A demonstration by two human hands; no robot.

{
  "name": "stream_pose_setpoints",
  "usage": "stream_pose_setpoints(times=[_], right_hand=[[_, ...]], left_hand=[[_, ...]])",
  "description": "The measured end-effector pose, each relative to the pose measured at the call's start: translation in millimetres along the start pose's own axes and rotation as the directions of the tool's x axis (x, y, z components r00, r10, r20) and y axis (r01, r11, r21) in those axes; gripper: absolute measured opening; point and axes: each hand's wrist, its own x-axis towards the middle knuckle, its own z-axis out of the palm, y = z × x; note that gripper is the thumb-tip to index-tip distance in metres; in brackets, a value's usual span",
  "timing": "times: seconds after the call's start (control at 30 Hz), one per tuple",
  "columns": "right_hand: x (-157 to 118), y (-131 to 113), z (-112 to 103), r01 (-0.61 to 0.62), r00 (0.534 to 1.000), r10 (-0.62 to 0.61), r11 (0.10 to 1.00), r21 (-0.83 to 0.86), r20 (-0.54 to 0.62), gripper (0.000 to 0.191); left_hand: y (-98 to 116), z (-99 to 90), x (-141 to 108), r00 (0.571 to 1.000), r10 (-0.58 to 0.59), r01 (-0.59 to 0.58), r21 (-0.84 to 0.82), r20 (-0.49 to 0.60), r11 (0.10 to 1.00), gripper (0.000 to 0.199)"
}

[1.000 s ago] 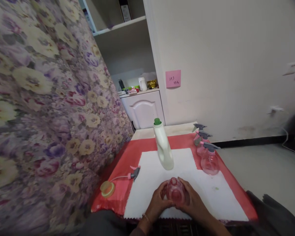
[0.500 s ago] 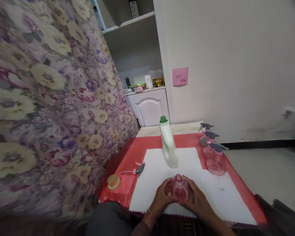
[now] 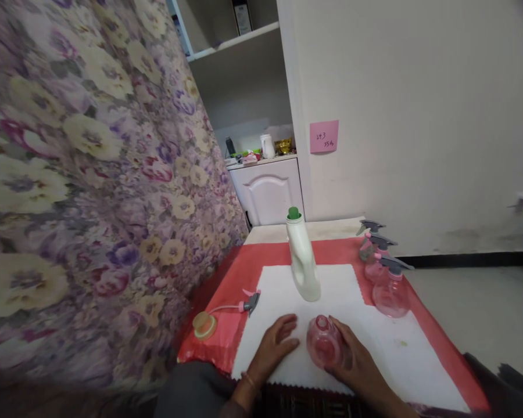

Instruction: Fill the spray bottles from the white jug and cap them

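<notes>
My right hand (image 3: pixel 349 355) grips the right side of a clear pink spray bottle without its top (image 3: pixel 323 343). To the left of it, apart from the bottle, is my left hand (image 3: pixel 276 347), its fingers spread and nothing in them. Behind the pink bottle stands a tall white jug with a green top (image 3: pixel 304 261). On the left side of the table lies a grey and pink spray head (image 3: pixel 250 303), its tube reaching toward a small yellowish cap or cup (image 3: pixel 204 325).
Pink spray bottles with grey triggers (image 3: pixel 391 296) stand in a row at the right edge. A white cloth (image 3: pixel 283 284) lies over the red table cover (image 3: pixel 261 252). A flowered curtain (image 3: pixel 91 186) hangs at left; a white cabinet (image 3: pixel 270 191) stands behind.
My left hand has let go of the pink bottle and moved left, away from it. The right hand still holds the bottle. The view has shifted slightly.
</notes>
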Motion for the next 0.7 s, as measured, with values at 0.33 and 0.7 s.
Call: stream_pose_setpoints(times=[0.33,0.7], right_hand=[[1,-9,-1,-0.013,1.0,0.013,1.0,0.015,-0.015,0.076],[3,-12,0,-0.029,0.999,0.029,0.999,0.015,-0.018,0.077]], left_hand=[[-32,-105.6,28,0.925,-0.055,0.273,0.558,-0.375,0.783,0.035],[9,-103.0,43,0.95,0.037,0.204,0.705,-0.311,0.679,0.027]])
